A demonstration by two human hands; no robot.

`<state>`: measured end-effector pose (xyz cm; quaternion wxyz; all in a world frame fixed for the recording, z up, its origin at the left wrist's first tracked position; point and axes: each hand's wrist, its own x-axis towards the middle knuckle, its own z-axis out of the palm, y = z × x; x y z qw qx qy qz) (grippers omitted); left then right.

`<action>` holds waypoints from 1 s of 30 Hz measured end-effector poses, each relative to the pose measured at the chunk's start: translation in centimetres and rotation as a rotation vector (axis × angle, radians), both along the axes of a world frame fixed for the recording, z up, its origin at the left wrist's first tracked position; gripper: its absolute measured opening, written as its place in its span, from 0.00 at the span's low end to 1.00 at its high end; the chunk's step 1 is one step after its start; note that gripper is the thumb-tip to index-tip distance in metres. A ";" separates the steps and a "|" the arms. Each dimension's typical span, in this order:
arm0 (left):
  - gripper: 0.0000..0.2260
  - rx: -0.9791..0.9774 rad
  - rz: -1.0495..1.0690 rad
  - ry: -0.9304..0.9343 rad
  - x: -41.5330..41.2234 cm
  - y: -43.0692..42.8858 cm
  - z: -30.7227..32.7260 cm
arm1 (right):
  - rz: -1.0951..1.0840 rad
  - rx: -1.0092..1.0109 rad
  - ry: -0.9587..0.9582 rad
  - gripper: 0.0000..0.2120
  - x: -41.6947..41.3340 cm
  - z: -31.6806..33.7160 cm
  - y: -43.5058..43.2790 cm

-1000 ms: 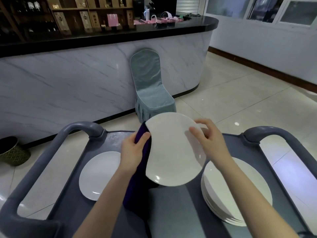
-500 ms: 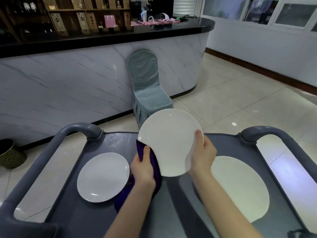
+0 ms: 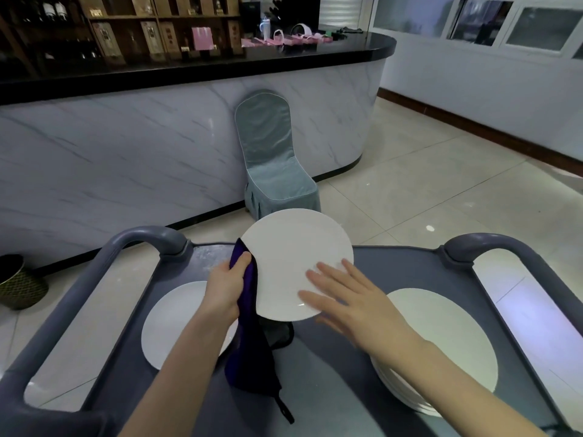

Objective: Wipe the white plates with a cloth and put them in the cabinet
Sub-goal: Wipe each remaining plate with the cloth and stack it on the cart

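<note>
**While One Hand Grips, the Other Lies Flat**

While the left hand (image 3: 225, 288) is clenched, with fingers curled behind and thumb in front, it pinches a dark purple cloth (image 3: 249, 351) over the left rim of a round white plate (image 3: 296, 257) and holds both up. The right hand (image 3: 350, 298) is spread wide, its fingers straight and apart. It lies on the lower right of the plate's face and grasps nothing. Its outline is smeared, so how firmly it presses cannot be told.

The round white plate is held above the middle of a grey plastic cart (image 3: 315, 392), tilted with its face toward the camera. It is plain and glossy, with a small glint near its lower edge. The cloth hangs below the left hand in a long fold that ends in a thin dark loop. Part of it runs behind the plate, out of sight.

On the cart's left side a single white plate (image 3: 167, 323) lies flat, partly covered by the left forearm. On the right sits a stack of white plates (image 3: 441, 342), crossed by the right forearm; how many it holds cannot be counted. The cart's near edge is cut off.

Beyond the cart, a chair in a pale blue-grey cover (image 3: 274, 171) stands against a curved white marble-look counter (image 3: 126, 159). The items on its black top are too dim to make out.
</note>
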<state>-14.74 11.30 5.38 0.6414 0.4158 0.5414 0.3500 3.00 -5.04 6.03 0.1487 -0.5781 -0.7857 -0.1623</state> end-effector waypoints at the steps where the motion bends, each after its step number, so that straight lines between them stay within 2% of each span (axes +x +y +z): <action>1: 0.09 -0.003 -0.040 0.008 -0.1 0.2 0.3 | 0.028 0.027 -0.005 0.20 -0.1 0.0 0.3; 5: 0.08 -0.101 -0.137 -0.075 -0.9 0.9 1.4 | 0.067 0.072 0.007 0.22 -0.7 0.6 0.7; 8: 0.10 -0.197 -0.108 -0.231 -0.9 0.5 1.8 | 0.046 0.075 0.079 0.24 -1.6 1.3 0.8; 10: 0.12 -0.221 -0.053 -0.382 -0.4 0.2 2.0 | 0.029 0.068 0.264 0.19 -2.2 1.6 0.7; 14: 0.21 -0.208 -0.057 -0.553 1.7 -1.1 2.8 | -0.097 -0.108 0.826 0.15 -3.9 2.3 0.6; 17: 0.25 0.042 -0.156 -0.353 3.4 -2.8 2.4 | -0.189 -0.188 1.176 0.11 -5.0 2.4 1.0; 20: 0.21 0.502 -0.175 -0.049 3.7 -3.7 1.6 | -0.202 -0.121 1.411 0.08 -5.2 2.3 1.0; 22: 0.22 0.746 -0.159 0.031 3.6 -4.1 1.3 | -0.191 -0.090 1.571 0.08 -4.9 2.5 1.0; 25: 0.23 1.063 -0.269 0.164 4.3 -5.6 1.1 | -0.169 -0.071 1.758 0.08 -4.1 2.7 1.6; 28: 0.23 1.161 -0.385 0.223 4.8 -5.8 1.0 | -0.126 -0.090 1.888 0.10 -3.7 2.5 1.7; 30: 0.23 1.107 -0.410 0.231 4.7 -5.0 1.0 | -0.095 -0.120 1.920 0.11 -3.6 2.2 1.2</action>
